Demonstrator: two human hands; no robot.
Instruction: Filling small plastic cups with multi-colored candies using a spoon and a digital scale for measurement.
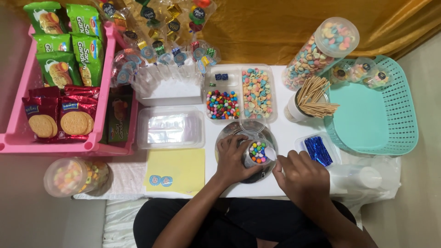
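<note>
Two hands work over a round metal plate (pixel 225 133) near the front edge of the desk (pixel 285 133). Left hand (pixel 232 158): fingers wrapped around a small clear cup (pixel 256 152) of coloured candies, standing upright on the plate; most of the cup wall is hidden by the fingers. Right hand (pixel 301 177): fingers pinched narrow on a small white scoop (pixel 270 153), its bowl at the cup's rim; the handle is hidden in the grip, and contents cannot be made out.

Behind the plate, touching or just beside it: a clear divided tray (pixel 239 94) of candies. A second clear lid or cup overlaps the plate's rear rim; which, cannot tell. Right of the plate: a small tub of blue foil twists (pixel 317 150), partly covered by the right hand. A jar of wooden sticks (pixel 308 102) stands behind it, a teal basket (pixel 390 110) at the right edge.

Left of the plate: a yellow sticker sheet (pixel 177 171) at the front edge and an empty clear box (pixel 171 127) behind it. A pink rack (pixel 27 115) is cut off at the left. Open desk surface: only a narrow strip between plate and foil tub.
</note>
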